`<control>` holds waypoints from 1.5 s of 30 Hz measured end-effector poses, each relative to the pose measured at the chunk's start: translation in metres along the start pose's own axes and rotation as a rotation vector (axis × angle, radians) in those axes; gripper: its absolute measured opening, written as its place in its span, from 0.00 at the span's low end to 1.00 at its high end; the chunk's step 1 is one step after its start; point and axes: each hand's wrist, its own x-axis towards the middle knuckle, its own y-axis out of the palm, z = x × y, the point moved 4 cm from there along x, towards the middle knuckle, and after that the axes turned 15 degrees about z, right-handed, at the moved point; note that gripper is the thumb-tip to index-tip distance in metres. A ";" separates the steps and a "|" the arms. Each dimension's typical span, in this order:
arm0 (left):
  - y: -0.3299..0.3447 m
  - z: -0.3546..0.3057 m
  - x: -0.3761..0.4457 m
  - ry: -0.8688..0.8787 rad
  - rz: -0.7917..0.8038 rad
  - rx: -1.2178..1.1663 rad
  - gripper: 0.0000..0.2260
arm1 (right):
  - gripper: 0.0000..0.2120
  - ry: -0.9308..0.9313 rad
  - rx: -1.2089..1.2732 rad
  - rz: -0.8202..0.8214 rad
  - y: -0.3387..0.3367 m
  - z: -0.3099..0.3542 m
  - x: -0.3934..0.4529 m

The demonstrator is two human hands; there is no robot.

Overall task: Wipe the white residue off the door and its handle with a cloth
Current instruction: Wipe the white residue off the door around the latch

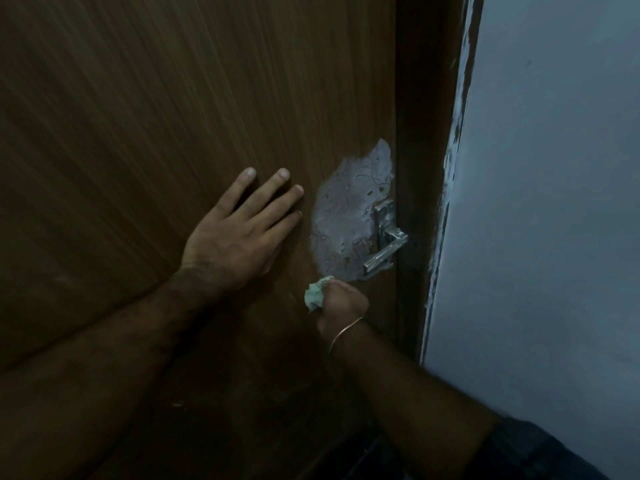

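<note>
Cloth (316, 294) half hidden in fist

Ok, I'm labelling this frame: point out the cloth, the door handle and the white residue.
cloth (316, 295): head view, on the bunched part left of the fist.
door handle (384, 252): head view, mid lever.
white residue (346, 216): head view, patch centre.

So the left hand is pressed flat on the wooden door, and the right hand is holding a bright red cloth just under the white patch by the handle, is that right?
Almost. The cloth is pale green, not bright red, as the head view shows. The rest holds: the left hand lies flat on the wooden door, and the right hand holds the cloth just under the white patch by the handle.
</note>
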 end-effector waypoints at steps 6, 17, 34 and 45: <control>-0.001 -0.002 -0.001 -0.002 0.051 0.006 0.23 | 0.10 -0.072 0.145 0.015 0.028 0.016 -0.019; -0.011 -0.003 -0.016 0.035 0.066 -0.471 0.20 | 0.16 -0.051 0.122 0.633 0.043 0.054 -0.065; -0.012 -0.092 -0.090 -0.492 0.111 -2.625 0.10 | 0.11 -0.205 -0.458 0.686 -0.032 0.054 -0.161; -0.033 -0.114 -0.073 -0.539 -0.029 -2.641 0.08 | 0.10 -0.767 -1.228 0.396 -0.038 0.075 -0.180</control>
